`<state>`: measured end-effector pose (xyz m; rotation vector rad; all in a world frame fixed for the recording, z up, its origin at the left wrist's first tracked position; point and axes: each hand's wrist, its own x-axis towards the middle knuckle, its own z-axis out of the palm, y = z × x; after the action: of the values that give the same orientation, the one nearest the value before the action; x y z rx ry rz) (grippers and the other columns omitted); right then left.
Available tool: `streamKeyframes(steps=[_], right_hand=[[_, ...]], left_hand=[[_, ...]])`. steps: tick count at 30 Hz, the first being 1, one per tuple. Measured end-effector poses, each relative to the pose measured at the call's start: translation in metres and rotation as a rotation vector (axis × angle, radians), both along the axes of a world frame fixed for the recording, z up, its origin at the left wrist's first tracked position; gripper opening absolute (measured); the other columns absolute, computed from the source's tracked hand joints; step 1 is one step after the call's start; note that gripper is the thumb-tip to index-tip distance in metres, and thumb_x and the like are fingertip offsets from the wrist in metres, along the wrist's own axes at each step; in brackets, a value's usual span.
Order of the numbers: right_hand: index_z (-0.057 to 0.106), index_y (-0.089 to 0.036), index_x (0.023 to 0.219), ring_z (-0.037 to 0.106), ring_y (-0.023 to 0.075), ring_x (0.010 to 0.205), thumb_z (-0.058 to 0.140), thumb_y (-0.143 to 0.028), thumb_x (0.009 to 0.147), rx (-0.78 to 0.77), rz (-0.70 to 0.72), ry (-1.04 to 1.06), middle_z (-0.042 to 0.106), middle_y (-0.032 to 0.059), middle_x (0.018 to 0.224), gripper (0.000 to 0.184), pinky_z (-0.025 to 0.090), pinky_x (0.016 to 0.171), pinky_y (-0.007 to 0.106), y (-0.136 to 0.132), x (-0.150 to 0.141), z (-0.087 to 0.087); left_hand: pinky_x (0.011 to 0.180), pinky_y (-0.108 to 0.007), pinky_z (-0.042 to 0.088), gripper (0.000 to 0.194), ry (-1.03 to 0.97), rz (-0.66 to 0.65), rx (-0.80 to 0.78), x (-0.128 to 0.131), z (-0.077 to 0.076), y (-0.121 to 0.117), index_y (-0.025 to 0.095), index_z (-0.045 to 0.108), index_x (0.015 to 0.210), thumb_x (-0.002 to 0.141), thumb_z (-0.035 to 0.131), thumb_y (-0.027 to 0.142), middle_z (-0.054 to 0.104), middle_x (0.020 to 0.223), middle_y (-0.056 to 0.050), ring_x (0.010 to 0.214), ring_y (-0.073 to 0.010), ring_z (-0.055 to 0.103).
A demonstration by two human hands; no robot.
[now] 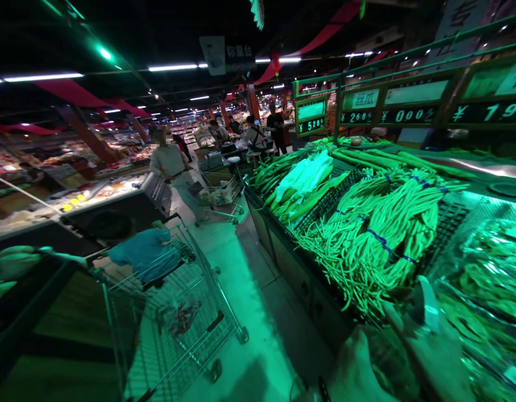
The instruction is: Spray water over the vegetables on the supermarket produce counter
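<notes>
Low at the right, my left hand [356, 365] and my right hand [438, 349] are close together at the stall's front edge. Between them is a clear plastic-wrapped pack [390, 360] with dim green contents, and both hands appear closed on its sides. Most of the fingers are dark or hidden. Just beyond my hands lie long green beans [367, 240], tied in bundles with blue bands in a black crate [446, 229]. More wrapped packs of green vegetables [492, 273] lie to the right of my right hand.
A shopping cart [191, 324] stands at left, with a person in a blue top [144, 254] at it. Another person [170, 159] stands by a second cart [216, 195]. Price signs [354, 117] hang above the vegetables. Several people are farther back.
</notes>
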<state>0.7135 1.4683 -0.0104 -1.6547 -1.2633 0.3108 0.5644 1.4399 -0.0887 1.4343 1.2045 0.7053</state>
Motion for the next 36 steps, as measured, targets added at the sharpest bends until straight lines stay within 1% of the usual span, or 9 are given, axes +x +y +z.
streamKeyframes(steps=[4,9,16,20,23,25,29,32,36], right_hand=[[0.068,-0.026,0.132,0.071,0.0246,0.073,0.073,-0.063,0.086,-0.081,0.054,0.133,0.079,0.0076,0.122,0.059,0.055,0.069,0.04,0.049,-0.049,0.005],[0.068,-0.026,0.094,0.066,0.0242,0.063,0.08,-0.066,0.081,-0.14,0.089,0.333,0.07,0.0005,0.071,0.044,0.052,0.06,0.036,0.106,-0.123,0.012],[0.071,-0.022,0.121,0.076,0.0292,0.073,0.087,-0.058,0.08,-0.153,0.208,0.473,0.076,0.0024,0.078,0.057,0.058,0.063,0.036,0.17,-0.193,0.018],[0.068,-0.024,0.138,0.079,0.0299,0.081,0.085,-0.054,0.083,-0.112,0.284,0.363,0.08,0.0042,0.094,0.065,0.062,0.073,0.04,0.201,-0.207,0.016],[0.067,-0.025,0.133,0.08,0.0297,0.08,0.084,-0.059,0.084,-0.124,0.31,0.343,0.078,0.0029,0.091,0.062,0.062,0.07,0.038,0.224,-0.22,0.013],[0.07,-0.025,0.123,0.078,0.0278,0.073,0.085,-0.06,0.082,-0.148,0.299,0.402,0.076,0.0009,0.083,0.056,0.061,0.064,0.035,0.24,-0.235,0.01],[0.07,-0.024,0.111,0.076,0.0257,0.063,0.089,-0.06,0.075,-0.152,0.229,0.586,0.075,-0.0007,0.08,0.054,0.06,0.058,0.033,0.275,-0.269,0.005],[0.069,-0.024,0.109,0.074,0.0242,0.063,0.087,-0.062,0.077,-0.107,0.256,0.55,0.075,-0.0005,0.079,0.053,0.06,0.058,0.033,0.31,-0.285,0.004],[0.07,-0.021,0.126,0.074,0.0244,0.075,0.08,-0.068,0.083,-0.028,0.298,0.487,0.08,0.0066,0.102,0.064,0.062,0.066,0.034,0.37,-0.284,0.004]], left_hand=[[0.101,-0.053,0.071,0.109,-0.031,0.109,-0.009,-0.043,0.015,0.037,0.031,0.069,0.134,0.031,0.105,0.034,0.083,0.135,-0.011,0.114,-0.042,0.08],[0.103,-0.049,0.069,0.108,-0.04,0.175,0.019,-0.103,0.012,0.095,0.032,0.07,0.126,0.025,0.108,0.031,0.084,0.129,-0.009,0.112,-0.0387,0.08],[0.105,-0.052,0.068,0.107,-0.128,0.204,0.123,-0.175,0.011,0.156,0.024,0.068,0.131,0.031,0.105,0.026,0.081,0.132,-0.01,0.117,-0.0381,0.078],[0.106,-0.053,0.068,0.104,-0.102,0.264,0.123,-0.191,0.019,0.177,0.026,0.072,0.13,0.03,0.103,0.021,0.081,0.126,-0.008,0.11,-0.0368,0.079],[0.109,-0.057,0.066,0.114,-0.009,0.337,0.051,-0.197,0.014,0.196,0.027,0.07,0.135,0.026,0.104,0.028,0.078,0.136,-0.011,0.122,-0.0437,0.076],[0.109,-0.059,0.066,0.1,-0.007,0.374,-0.06,-0.205,0.009,0.213,0.027,0.073,0.129,0.034,0.103,0.042,0.08,0.134,-0.012,0.125,-0.045,0.075],[0.093,-0.045,0.07,0.045,-0.323,0.373,-0.095,-0.23,0.01,0.249,0.025,0.074,0.109,0.085,0.072,0.063,0.085,0.104,-0.007,0.106,-0.0318,0.083],[0.092,-0.042,0.069,0.038,-0.44,0.422,-0.06,-0.248,0.017,0.282,0.025,0.075,0.111,0.094,0.065,0.058,0.086,0.104,-0.006,0.104,-0.0287,0.083],[0.105,-0.044,0.066,0.034,-0.342,0.399,-0.137,-0.26,0.013,0.348,0.027,0.078,0.119,0.095,0.067,0.049,0.088,0.113,-0.003,0.114,-0.0281,0.082]])
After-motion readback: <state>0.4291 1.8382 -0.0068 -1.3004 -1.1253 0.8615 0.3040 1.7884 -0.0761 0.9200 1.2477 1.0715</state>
